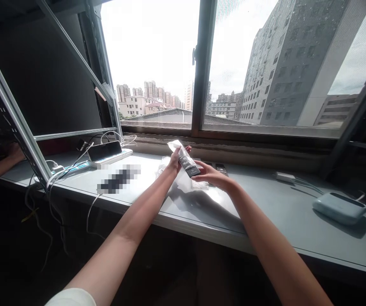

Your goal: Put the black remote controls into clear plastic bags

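Observation:
Above the table, a slim black remote control (192,171) lies tilted, partly inside a clear plastic bag (185,160), its near end showing out of the bag. My left hand (175,160) is closed around the bagged part. The fingers of my right hand (207,173) pinch the bare end from the right. Just behind my right hand, another dark remote with buttons (221,169) rests on the table, partly hidden. More crumpled clear plastic (162,165) lies on the table to the left of my left hand, and some also lies beneath my hands.
A phone (105,150) leans on a white power strip at left among cables (71,163). A blurred dark item (119,179) lies nearby. At right are a blue-grey case (339,207) and a white adapter (285,177). Metal shelf posts stand left; another person's arm (2,165) reaches in there.

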Available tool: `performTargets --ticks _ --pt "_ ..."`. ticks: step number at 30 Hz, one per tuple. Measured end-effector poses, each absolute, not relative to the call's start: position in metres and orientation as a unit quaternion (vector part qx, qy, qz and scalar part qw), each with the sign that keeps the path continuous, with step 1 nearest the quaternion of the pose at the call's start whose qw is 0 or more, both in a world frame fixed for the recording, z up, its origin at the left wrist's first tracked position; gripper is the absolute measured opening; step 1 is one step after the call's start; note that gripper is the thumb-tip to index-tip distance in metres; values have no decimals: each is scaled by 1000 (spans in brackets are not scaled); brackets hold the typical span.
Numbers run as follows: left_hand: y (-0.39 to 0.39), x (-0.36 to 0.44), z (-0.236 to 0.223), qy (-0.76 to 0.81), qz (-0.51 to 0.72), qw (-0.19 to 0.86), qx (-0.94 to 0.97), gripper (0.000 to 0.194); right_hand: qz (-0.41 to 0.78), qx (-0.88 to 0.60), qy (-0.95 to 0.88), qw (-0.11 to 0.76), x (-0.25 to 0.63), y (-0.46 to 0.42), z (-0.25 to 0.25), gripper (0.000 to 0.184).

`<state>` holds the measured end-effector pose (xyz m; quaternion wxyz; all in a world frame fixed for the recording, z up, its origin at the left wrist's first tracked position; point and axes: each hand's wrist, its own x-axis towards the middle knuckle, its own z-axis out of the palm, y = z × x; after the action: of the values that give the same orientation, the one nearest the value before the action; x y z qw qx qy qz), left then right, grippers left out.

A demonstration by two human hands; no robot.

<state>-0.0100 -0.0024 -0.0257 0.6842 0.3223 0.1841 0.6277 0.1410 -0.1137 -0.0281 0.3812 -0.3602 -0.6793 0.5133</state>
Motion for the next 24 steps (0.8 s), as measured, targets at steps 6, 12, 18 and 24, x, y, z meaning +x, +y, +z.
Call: performTargets --ticks 6,12,18,24 --pt "-17 -6 -24 184 555 693 422 29 358 -471 -666 454 143 -95 -42 95" --pt "-22 -3 -23 170 497 715 460 30 347 -385 -685 512 141 -89 -46 101" --pt "-9 -4 -24 203 564 705 378 42 306 -340 -694 556 138 -91 -44 75" --pt "3 -15 -27 205 611 700 307 54 318 -338 -713 525 137 -95 -43 59"
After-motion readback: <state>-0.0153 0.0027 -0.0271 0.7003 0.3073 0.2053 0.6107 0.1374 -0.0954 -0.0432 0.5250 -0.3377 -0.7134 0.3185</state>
